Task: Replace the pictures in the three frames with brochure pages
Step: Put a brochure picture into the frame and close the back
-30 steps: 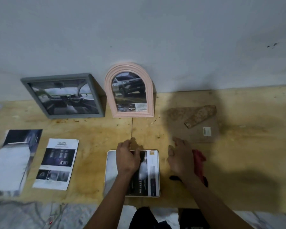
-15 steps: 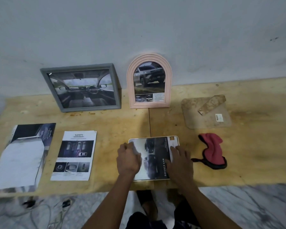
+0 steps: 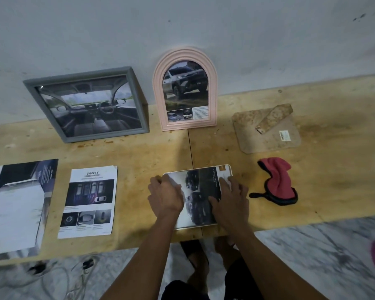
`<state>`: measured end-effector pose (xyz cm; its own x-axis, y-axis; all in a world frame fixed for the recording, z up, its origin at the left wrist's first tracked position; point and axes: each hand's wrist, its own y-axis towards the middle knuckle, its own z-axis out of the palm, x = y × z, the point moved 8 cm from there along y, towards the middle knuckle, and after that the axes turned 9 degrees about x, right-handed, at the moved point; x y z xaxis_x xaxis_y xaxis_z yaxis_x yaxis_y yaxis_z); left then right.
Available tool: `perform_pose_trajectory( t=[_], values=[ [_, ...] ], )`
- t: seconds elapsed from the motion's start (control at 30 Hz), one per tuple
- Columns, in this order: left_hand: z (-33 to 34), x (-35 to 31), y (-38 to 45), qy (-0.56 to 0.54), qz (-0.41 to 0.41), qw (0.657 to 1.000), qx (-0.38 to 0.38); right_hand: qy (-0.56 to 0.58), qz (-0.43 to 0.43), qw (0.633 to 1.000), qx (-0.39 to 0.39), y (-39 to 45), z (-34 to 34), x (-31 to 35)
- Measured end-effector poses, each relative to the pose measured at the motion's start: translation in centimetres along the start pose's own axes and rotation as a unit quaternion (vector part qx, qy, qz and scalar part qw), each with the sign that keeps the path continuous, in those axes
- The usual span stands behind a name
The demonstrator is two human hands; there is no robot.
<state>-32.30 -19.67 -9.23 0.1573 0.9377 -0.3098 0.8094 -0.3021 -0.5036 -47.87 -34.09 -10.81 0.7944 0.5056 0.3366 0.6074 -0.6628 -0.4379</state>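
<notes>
Both hands lay on the white frame (image 3: 200, 197), which lay flat at the table's (image 3: 139, 152) near edge with a car page in it. The left hand (image 3: 166, 197) curled loosely over its left edge; the right hand (image 3: 231, 201) pressed flat, fingers spread. The grey frame (image 3: 89, 105) and pink frame (image 3: 185, 89) leaned on the far wall.

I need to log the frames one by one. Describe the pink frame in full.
The pink frame is arch-shaped: rounded top, flat bottom, with a ribbed border that looks like plastic or painted wood. It stands upright on the table, apparently leaning on the wall, right of the grey frame. It holds a brochure page showing a car on muddy ground, with small photos and text below. Neither hand touches it.
</notes>
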Motion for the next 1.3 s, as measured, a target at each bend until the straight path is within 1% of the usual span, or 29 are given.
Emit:
perform_pose_trajectory(
  t=[0.1, 0.2, 0.43, 0.5, 0.6, 0.63, 0.7, 0.87, 0.97, 1.1, 1.23, 1.3],
  values=[
    [-0.5, 0.0, 0.1, -0.008, -0.011, 1.000, -0.015, -0.002, 0.001, 1.000, -0.001, 0.0, 0.0, 0.0],
    [-1.1, 0.1, -0.1, -0.042, -0.015, 0.998, -0.039, -0.006, -0.001, 1.000, -0.002, 0.0, 0.0, 0.1],
    [-1.7, 0.1, -0.5, -0.098, 0.013, 0.992, -0.072, 0.001, -0.006, 1.000, -0.004, 0.2, 0.0, 0.0],
    [-1.6, 0.7, -0.7, -0.151, 0.016, 0.987, -0.060, 0.004, -0.009, 1.000, -0.008, 0.1, -0.1, 0.1],
    [-1.0, 2.7, -1.2, -0.236, -0.041, 0.971, -0.019, 0.008, -0.005, 1.000, -0.003, 0.1, -0.3, 0.0],
    [-0.7, 3.3, -1.4, -0.242, -0.056, 0.969, -0.004, 0.011, -0.002, 1.000, 0.001, 0.2, -0.3, 0.0],
    [-0.1, 3.9, -2.0, -0.232, -0.052, 0.971, 0.020, 0.017, 0.001, 1.000, 0.008, 0.2, -0.5, 0.0],
    [0.5, 3.9, -2.4, -0.236, -0.021, 0.971, 0.025, 0.051, 0.011, 0.998, 0.035, 0.5, -1.1, -0.1],
    [0.6, 4.1, -1.6, -0.266, -0.031, 0.963, 0.042, 0.071, 0.014, 0.996, 0.044, 0.7, -1.6, -0.1],
    [0.9, 4.5, -0.8, -0.272, -0.034, 0.959, 0.068, 0.108, 0.023, 0.993, 0.042, 0.8, -2.0, -0.2],
    [0.4, 4.6, -1.2, -0.319, -0.026, 0.945, 0.063, 0.126, 0.026, 0.991, 0.039, 0.7, -2.1, -0.3],
    [-0.1, 4.7, -1.7, -0.345, -0.008, 0.936, 0.064, 0.134, 0.017, 0.991, 0.019, 0.5, -2.6, 0.0]
  ],
)
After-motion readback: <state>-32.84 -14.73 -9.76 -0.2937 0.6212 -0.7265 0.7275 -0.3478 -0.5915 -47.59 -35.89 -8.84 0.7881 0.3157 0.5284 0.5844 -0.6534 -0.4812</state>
